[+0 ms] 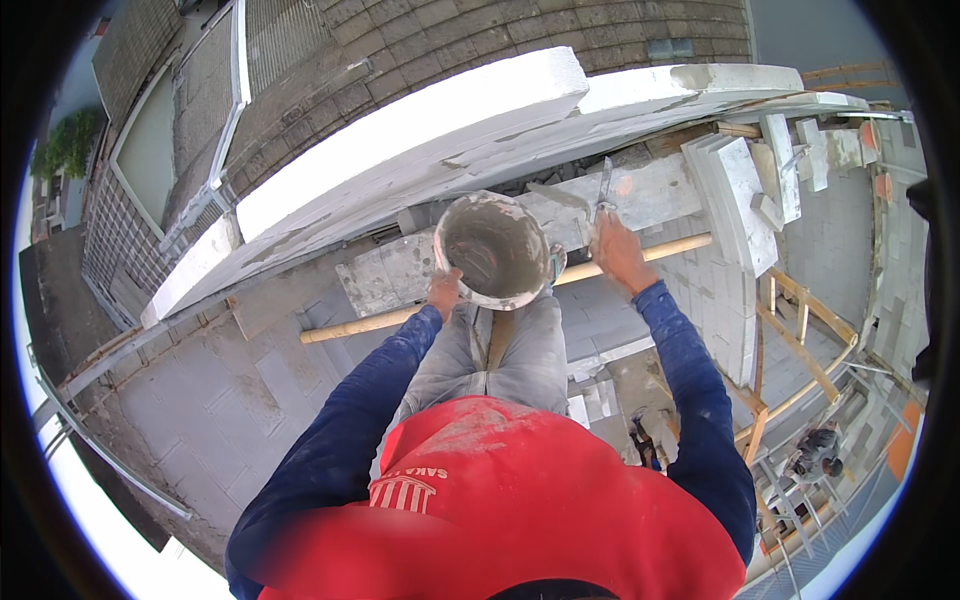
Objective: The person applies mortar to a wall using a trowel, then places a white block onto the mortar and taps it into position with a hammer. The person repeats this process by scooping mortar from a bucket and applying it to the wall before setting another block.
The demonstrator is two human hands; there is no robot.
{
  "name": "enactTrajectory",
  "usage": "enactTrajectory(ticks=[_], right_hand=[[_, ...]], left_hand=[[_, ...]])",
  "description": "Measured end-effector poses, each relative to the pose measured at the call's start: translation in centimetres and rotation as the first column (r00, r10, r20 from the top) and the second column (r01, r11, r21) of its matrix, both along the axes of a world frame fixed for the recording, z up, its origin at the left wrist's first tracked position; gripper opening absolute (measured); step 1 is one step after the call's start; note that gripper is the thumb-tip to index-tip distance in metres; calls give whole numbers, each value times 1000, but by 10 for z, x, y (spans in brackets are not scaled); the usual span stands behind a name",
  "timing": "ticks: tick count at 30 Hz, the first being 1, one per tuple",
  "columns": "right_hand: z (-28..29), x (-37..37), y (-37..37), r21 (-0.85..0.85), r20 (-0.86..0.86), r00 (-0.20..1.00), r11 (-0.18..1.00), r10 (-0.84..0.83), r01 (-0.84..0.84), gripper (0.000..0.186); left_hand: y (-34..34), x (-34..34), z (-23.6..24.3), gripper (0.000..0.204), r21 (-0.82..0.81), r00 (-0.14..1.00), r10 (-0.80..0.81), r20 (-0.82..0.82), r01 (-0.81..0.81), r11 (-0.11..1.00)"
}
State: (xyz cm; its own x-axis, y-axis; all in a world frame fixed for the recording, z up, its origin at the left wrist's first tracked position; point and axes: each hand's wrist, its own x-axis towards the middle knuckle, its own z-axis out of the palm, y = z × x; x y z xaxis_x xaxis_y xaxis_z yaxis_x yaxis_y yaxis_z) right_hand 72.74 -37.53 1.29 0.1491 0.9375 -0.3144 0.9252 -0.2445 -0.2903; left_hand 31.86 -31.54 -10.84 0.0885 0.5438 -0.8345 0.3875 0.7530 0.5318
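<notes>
A mortar-stained bucket [448, 228] stands or hangs just in front of my legs, its mouth turned up toward me and its inside coated in grey. My left hand [446, 292] grips its near left rim, the thumb over the edge. Off to the bucket's right, my right hand [622, 254] is closed around the handle of a trowel [606, 182]. The trowel's narrow-looking blade points away from me, above a mortar-smeared plank [655, 190]. What lies at the bucket's bottom is hard to make out.
A white block wall [420, 140] curves along the far side, with tiled roofs [400, 35] beyond. A bamboo pole [640, 253] crosses by my legs. White blocks [735, 190] are stacked at right. Far below are a wooden frame [800, 340] and another person [818, 452].
</notes>
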Motion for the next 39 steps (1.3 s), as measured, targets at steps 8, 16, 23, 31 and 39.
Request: enactTrajectory(ticks=[8,16,23,31,39], right_hand=[[46,46,104,58,502,852,978,146,-202,35],[95,10,145,-31,540,798,954,267,-298,26],[114,-53,155,-45,507,806,943,306,-330,29],[100,-142,161,-50,452,840,948,302,-314,32],[104,-219,176,2,300,878,920,372,-391,41]], left_hand=[[4,-115,32,41,-57,908,419,-22,-420,906],[-37,-231,29,37,-23,652,754,-82,-757,653],[-71,-296,4,36,-112,328,938,-112,-942,316],[-109,-315,-12,45,-161,261,965,13,-952,260],[-94,-297,6,48,329,769,637,-63,-586,740]])
